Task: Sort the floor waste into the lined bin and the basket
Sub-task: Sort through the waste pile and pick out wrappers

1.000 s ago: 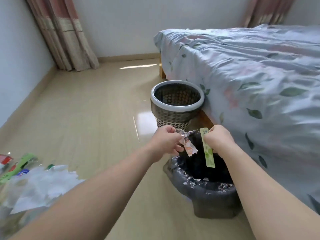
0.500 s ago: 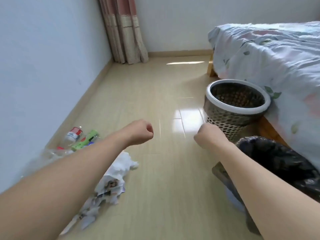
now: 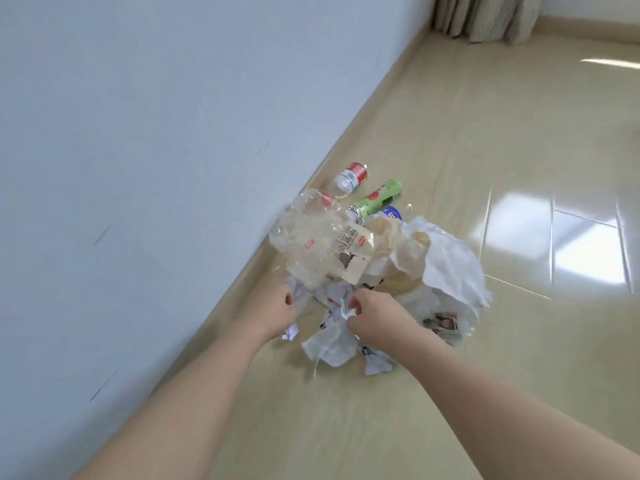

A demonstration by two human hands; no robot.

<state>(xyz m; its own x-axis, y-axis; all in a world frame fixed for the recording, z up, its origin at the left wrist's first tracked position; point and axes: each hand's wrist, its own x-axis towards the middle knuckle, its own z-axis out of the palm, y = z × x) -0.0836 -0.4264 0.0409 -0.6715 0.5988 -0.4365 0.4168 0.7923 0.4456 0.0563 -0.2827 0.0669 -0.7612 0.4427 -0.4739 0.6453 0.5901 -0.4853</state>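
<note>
Both hands are down in the waste pile (image 3: 374, 268): the right hand (image 3: 375, 315) pinches a scrap of white paper (image 3: 344, 308), while the left hand (image 3: 273, 311) is curled at the crumpled plastic wrap (image 3: 311, 244), its grip unclear. The pile lies on the floor (image 3: 485, 150) against the wall's skirting edge, with a small bottle (image 3: 349, 178) and a green tube (image 3: 377, 199) behind it.
</note>
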